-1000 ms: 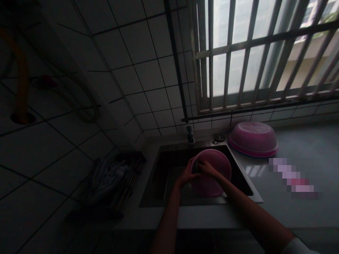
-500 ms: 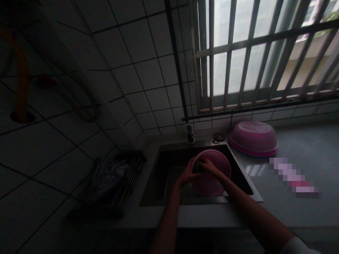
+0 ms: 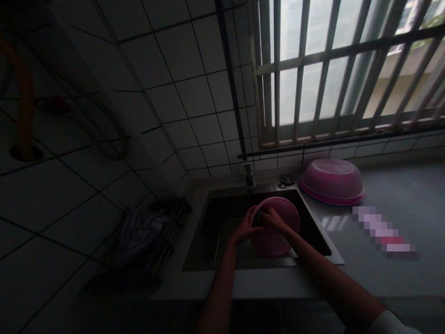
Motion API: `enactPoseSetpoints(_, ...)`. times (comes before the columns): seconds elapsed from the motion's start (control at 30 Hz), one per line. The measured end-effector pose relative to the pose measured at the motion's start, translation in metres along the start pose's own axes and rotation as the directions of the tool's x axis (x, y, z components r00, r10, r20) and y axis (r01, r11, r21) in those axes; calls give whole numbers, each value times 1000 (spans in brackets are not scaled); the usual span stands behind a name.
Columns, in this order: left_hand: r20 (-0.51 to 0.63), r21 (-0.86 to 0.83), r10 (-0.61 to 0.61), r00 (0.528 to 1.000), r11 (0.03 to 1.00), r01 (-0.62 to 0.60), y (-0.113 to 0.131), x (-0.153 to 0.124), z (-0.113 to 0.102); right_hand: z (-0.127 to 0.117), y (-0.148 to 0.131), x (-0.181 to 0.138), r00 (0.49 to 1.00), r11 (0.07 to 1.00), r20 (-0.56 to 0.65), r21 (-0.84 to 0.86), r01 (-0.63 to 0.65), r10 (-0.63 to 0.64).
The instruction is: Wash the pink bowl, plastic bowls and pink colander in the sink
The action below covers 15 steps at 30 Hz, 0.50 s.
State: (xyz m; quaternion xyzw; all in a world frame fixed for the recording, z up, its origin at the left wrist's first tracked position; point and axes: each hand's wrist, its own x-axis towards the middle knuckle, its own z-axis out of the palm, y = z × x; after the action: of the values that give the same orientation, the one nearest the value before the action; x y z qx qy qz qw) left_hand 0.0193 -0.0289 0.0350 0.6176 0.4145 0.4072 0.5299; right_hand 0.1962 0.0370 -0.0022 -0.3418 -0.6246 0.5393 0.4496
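A pink plastic basin [image 3: 278, 239] is tilted over the sink [image 3: 206, 236], its open side facing up and toward me. My left hand [image 3: 246, 228] grips the basin's left rim, thumb inside and fingers around the outer wall. Inside the basin, my right hand [image 3: 271, 217] is closed and pressed near the left part of the inner wall. Something dark shows under its fingers, too dim to name. The chrome faucet [image 3: 249, 178] stands behind the basin, at the sink's back edge.
An upturned pink basin [image 3: 332, 182] sits on the counter right of the sink, near a blurred-out item [image 3: 384, 232]. Striped cloth [image 3: 142, 232] lies on a dark rack at left. A drain stopper [image 3: 287, 180] rests behind the sink, below the barred window [image 3: 320, 88].
The basin's right side has shifted slightly left, and it has turned a little. Both hands stay at its left side in nearly the same places.
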Motion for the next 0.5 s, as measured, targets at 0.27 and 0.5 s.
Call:
enactPoseSetpoints(0.27, -6, 61, -2, 1000, 998, 2, 8, -3, 1, 7, 2, -7, 976, 999, 214, 23, -38, 32)
enactPoseSetpoints(0.5, -44, 49, 2, 999, 999, 0, 6, 0, 3, -11, -9, 1, 987, 997, -157, 66, 34, -23)
